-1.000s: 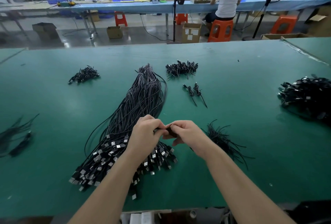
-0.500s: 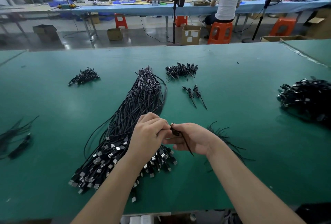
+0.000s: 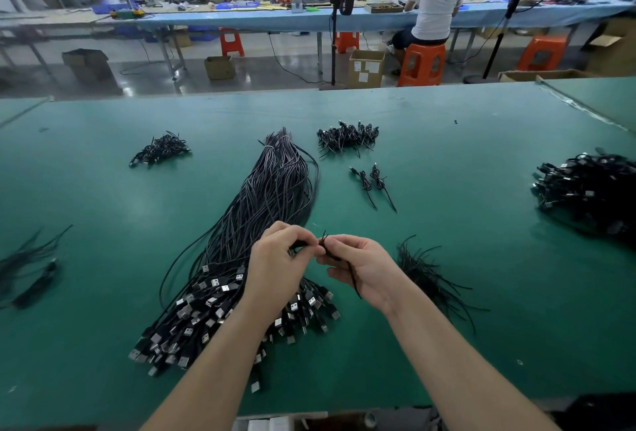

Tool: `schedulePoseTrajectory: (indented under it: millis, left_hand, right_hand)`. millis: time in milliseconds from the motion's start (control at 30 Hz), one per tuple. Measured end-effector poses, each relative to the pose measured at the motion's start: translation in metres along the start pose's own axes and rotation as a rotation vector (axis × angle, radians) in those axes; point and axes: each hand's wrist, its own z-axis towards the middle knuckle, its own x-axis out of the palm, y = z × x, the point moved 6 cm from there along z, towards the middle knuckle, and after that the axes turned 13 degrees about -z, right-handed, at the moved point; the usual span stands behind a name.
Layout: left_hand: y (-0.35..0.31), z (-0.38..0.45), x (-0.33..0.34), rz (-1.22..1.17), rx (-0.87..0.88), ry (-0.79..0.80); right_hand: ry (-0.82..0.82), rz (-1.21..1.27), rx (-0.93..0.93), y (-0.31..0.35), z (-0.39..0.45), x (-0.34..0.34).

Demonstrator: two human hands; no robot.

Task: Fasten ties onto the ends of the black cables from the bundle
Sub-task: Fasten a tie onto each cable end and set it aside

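Centre of the frame: the left hand and right hand meet fingertip to fingertip above the green worktop. The left hand's fingers are curled and pinch the end of a black cable; the right hand's thumb and forefinger pinch a thin black tie, whose free tail hangs down across the palm toward the wrist. Tie and cable end touch at the point where the two hands meet.

Beneath and left of the hands lies the bundle of long black cables, running from a bound tip at upper centre down to a fanned mass of metal-tipped plugs at lower left. Part of the plug mass is hidden by the left forearm.

Just right of the right wrist lies a loose heap of ties. Above the hands, right of the bundle, two short coiled cables lie side by side. Small piles of coiled cables lie at upper left and upper centre, well apart from the hands. A larger dark pile occupies the right edge of the frame, and a few dark strands lie at the left edge.

Background, top of the frame: a seated person on an orange stool faces a long blue bench.
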Motion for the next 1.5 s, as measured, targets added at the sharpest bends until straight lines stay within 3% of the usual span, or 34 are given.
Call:
schedulePoseTrajectory:
  millis: [267, 533, 800, 1000, 1133, 1233, 1500]
  left_hand:
    - [-0.005, -0.003, 0.002, 0.068, 0.077, 0.060]
    - [-0.027, -0.011, 0.010, 0.226, 0.435, 0.033]
    - [-0.021, -0.011, 0.011, 0.214, 0.475, -0.033]
    - [-0.012, -0.011, 0.008, 0.126, 0.378, -0.046]
    - [-0.007, -0.009, 0.005, -0.019, 0.118, -0.043]
    - [0.000, -0.002, 0.006, -0.099, -0.075, 0.054]
    - [0.006, -0.003, 0.006, -0.059, -0.248, 0.128]
  right_hand:
    - [0.049, 0.063, 0.124, -0.007, 0.001, 0.000]
    - [0.241, 0.121, 0.238, -0.009, -0.003, 0.003]
    - [0.183, 0.191, 0.159, -0.003, -0.003, 0.002]
    - [0.108, 0.274, 0.197, -0.005, -0.004, 0.008]
    - [0.095, 0.300, 0.205, -0.005, -0.003, 0.009]
    - [0.068, 0.288, 0.225, -0.009, -0.001, 0.006]
    - [0.135, 0.239, 0.179, -0.016, 0.000, -0.001]
